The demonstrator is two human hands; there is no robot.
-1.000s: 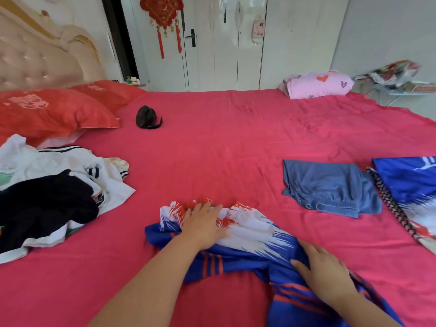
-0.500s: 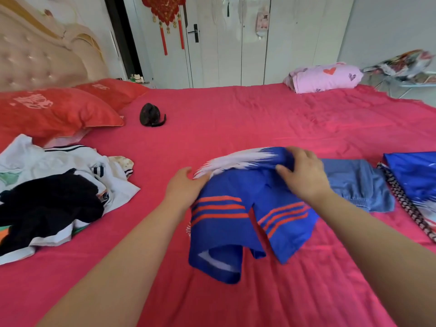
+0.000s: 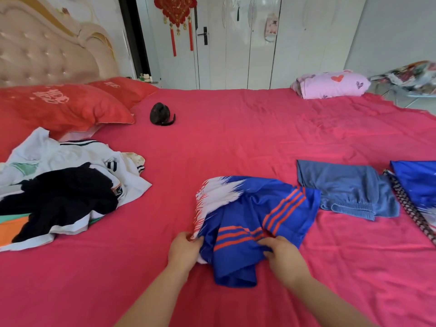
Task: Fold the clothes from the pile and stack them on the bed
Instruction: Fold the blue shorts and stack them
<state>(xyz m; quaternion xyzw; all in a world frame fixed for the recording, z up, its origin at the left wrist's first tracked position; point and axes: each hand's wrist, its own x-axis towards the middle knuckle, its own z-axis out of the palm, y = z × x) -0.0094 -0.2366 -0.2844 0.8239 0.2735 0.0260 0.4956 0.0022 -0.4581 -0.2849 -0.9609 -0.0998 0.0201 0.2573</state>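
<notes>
Pinching the near edge of the garment (image 3: 254, 208), the left hand (image 3: 186, 249) and right hand (image 3: 280, 253) each have a closed grip on cloth. It lies on the bed (image 3: 236, 138), running away from them, seemingly half folded. The pile (image 3: 59, 197) sits well left, nearer the left hand.

**White lettering on the pillows, none of it legible**

The near red pillow (image 3: 59, 107), at the far left of the bed (image 3: 236, 138), carries a block of white script on its top face. It appears upside down from this side and its letters cannot be made out. The far red pillow (image 3: 125, 89) behind it bears a smaller white mark, also too small to read. The red hanging ornament (image 3: 175, 10) on the far door shows no character clearly enough to tell.
</notes>
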